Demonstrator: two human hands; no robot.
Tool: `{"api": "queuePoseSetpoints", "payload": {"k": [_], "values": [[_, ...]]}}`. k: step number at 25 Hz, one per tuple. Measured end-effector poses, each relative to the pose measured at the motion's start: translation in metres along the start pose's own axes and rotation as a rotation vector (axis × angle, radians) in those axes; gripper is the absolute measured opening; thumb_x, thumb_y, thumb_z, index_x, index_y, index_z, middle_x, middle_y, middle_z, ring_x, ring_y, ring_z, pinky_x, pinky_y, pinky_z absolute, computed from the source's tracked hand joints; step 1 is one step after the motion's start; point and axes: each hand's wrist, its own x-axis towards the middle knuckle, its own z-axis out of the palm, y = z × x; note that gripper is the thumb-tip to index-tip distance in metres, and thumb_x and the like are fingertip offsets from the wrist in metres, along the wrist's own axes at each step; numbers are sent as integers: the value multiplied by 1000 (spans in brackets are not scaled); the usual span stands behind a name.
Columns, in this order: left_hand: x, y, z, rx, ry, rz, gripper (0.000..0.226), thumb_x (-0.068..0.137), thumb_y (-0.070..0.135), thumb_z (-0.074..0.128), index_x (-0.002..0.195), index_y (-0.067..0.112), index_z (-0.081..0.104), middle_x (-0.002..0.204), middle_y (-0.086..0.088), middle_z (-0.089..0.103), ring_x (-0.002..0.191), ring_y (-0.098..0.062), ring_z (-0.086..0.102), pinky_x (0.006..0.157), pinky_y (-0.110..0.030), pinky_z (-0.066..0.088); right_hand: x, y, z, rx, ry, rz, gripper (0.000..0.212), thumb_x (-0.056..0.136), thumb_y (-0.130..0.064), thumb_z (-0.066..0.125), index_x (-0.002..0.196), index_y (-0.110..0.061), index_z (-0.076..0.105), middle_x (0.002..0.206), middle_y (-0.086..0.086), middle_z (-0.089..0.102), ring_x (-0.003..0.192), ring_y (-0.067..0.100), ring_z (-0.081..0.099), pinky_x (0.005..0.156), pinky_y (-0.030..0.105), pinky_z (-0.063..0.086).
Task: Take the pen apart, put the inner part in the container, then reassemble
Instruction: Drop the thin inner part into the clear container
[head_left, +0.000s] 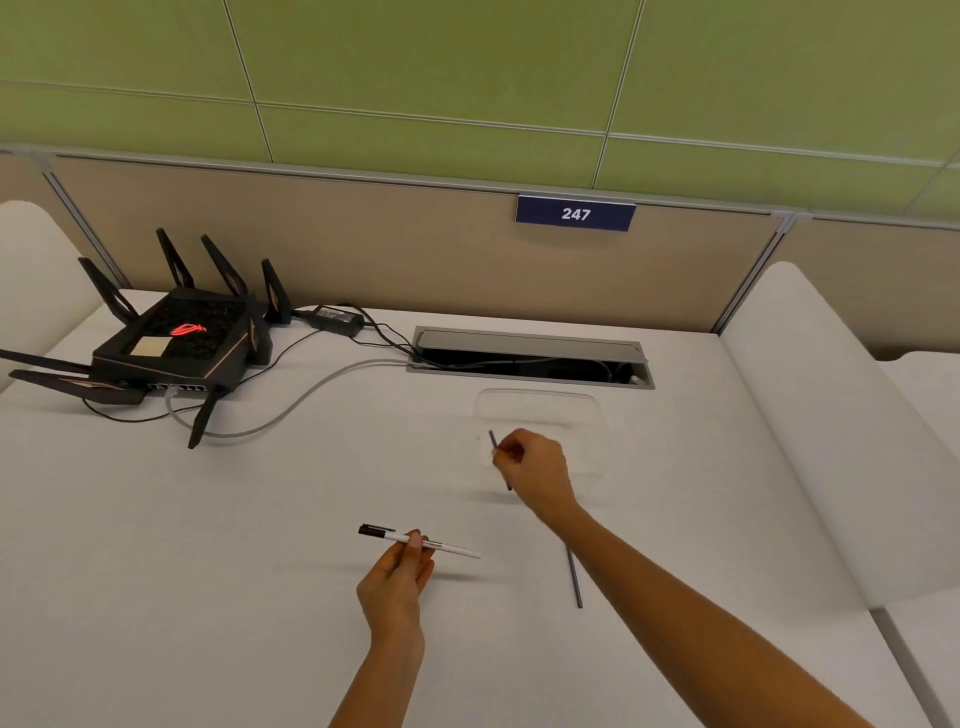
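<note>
At centre frame, the right hand (535, 470) pinches the thin refill (493, 444) over the clear container (540, 410). Lower centre, the left hand (397, 579) pinches the white pen body (447, 546) above the table (208, 571).

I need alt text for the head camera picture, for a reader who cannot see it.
Over a white desk, the right hand holds a thin dark refill above a clear plastic container; the left hand holds a white pen body. A second dark rod lies nearby, a black router far left.
</note>
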Motion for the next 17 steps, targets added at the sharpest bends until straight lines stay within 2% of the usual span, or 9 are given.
{"api": "queuePoseSetpoints", "payload": {"k": [2, 4, 6, 9, 12, 14, 17], "values": [[3, -1, 1, -12, -8, -15, 13, 83, 11, 71, 93, 2, 72, 92, -13, 73, 94, -30, 68, 83, -38, 53, 33, -5, 2, 82, 33, 173, 10, 85, -17, 67, 84, -7, 70, 82, 11, 73, 61, 15, 64, 61, 20, 51], [7, -2, 0, -21, -14, -35, 15, 83, 11, 71, 94, 1, 72, 94, -15, 73, 92, -28, 69, 85, -38, 52, 62, -2, 8, 91, 11, 340, 15, 84, -17, 68, 85, -2, 70, 84, 15, 74, 67, 25, 70, 72, 31, 59], [13, -4, -2, -25, -9, -51, 15, 82, 8, 71, 94, -1, 72, 96, -17, 73, 90, -28, 70, 85, -37, 54, 83, 4, 16, 36, -50, 449, 17, 83, -17, 69, 87, 0, 68, 85, 16, 74, 63, 26, 70, 70, 30, 59], [21, -7, -4, -21, 11, -67, 15, 83, 5, 69, 95, -3, 71, 94, -18, 73, 88, -28, 69, 72, -32, 59, 97, 10, 31, -72, -122, 457, 15, 83, -15, 68, 79, -5, 58, 88, 16, 72, 60, 25, 67, 62, 28, 57], [27, -9, -5, -5, 3, -72, 19, 84, 2, 67, 100, -7, 69, 80, -10, 76, 80, -23, 70, 63, -25, 60, 104, 15, 42, -125, -139, 428, 30, 82, -14, 68, 64, -14, 44, 80, 13, 68, 62, 26, 65, 67, 34, 60], [27, -8, -4, 8, 1, -73, 18, 84, 2, 67, 100, -7, 69, 80, -9, 76, 76, -20, 71, 64, -24, 60, 106, 18, 46, -150, -144, 417, 34, 82, -15, 68, 62, -16, 40, 78, 11, 65, 66, 28, 68, 70, 36, 61], [26, -8, -1, 10, -7, -74, 19, 85, 3, 66, 101, -7, 69, 90, -15, 73, 83, -25, 69, 71, -30, 57, 107, 21, 49, -172, -164, 409, 33, 82, -14, 67, 62, -16, 40, 80, 13, 66, 72, 30, 70, 73, 38, 62]]}}
